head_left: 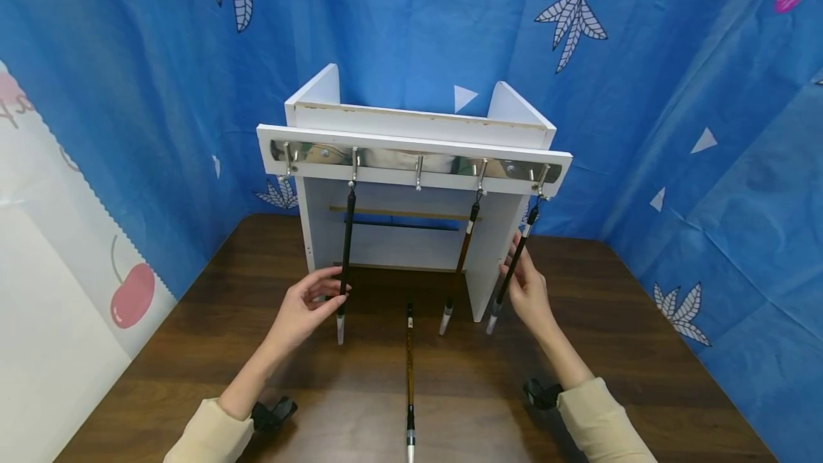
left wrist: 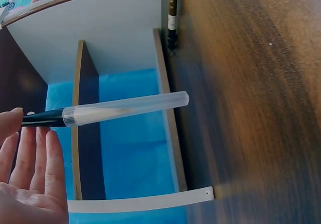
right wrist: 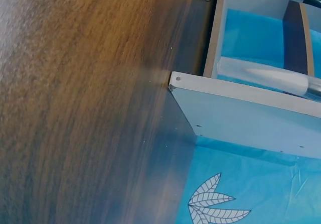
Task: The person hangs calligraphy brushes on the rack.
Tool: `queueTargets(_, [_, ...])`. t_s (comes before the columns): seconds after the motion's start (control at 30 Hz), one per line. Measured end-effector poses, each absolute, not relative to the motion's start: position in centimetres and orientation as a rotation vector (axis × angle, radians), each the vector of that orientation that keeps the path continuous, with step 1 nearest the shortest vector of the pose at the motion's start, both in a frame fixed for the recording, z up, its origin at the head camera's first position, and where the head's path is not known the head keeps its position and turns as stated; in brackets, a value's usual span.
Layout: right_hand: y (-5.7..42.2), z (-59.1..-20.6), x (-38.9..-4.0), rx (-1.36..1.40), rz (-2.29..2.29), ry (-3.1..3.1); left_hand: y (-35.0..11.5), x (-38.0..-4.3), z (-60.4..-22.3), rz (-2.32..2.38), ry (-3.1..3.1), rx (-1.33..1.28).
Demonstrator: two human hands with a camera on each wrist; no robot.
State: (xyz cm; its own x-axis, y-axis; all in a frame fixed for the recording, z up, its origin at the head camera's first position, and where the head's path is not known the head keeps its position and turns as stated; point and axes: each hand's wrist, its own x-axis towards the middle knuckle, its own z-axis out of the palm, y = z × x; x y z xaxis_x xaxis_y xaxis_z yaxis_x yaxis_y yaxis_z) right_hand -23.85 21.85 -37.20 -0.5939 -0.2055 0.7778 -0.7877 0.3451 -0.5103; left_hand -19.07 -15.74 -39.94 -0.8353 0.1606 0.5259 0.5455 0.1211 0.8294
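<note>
My left hand (head_left: pixel 311 306) pinches a dark-handled writing brush (head_left: pixel 348 234) low on its handle. That brush hangs from the second hook from the left; its clear cap (left wrist: pixel 150 103) covers a pale tip in the left wrist view. My right hand (head_left: pixel 530 291) is beside the rightmost hanging brush (head_left: pixel 516 259), its fingers partly behind the handle. A brown brush (head_left: pixel 466 241) hangs from the fourth hook. Another brush (head_left: pixel 410 370) lies on the table, pointing toward me. The hooks sit on the metal strip of a white rack (head_left: pixel 418 128).
The white rack's right side panel (right wrist: pixel 241 111) stands on the brown wooden table (head_left: pixel 193 349). Bare hooks are at the far left (head_left: pixel 287 158) and middle (head_left: pixel 419 171). A blue patterned curtain (head_left: pixel 411 27) hangs behind, and a white patterned cloth (head_left: pixel 58 306) covers the left side.
</note>
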Motion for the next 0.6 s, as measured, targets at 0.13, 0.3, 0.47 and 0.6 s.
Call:
queueTargets(0.13, [21.8,-37.2,-23.9,0.865,1.257,-2.006,-16.1,-19.4,-40.9,-1.776,-2.108,-0.676])
queueTargets(0.3, [21.8,-37.2,-23.9,0.864,1.19,-1.992,-16.2,-19.2,-41.2,-1.753,-2.112,-0.683])
queueTargets(0.47, [21.8,-37.1,-24.0,0.854,1.147,-1.983,-15.8,-17.9,-39.9,-1.683,-2.107,-0.625])
queueTargets(0.6, [21.8,-37.1,-24.0,0.849,1.16,-1.987,-15.3,-16.6,-38.5,-1.645,-2.129,-0.53])
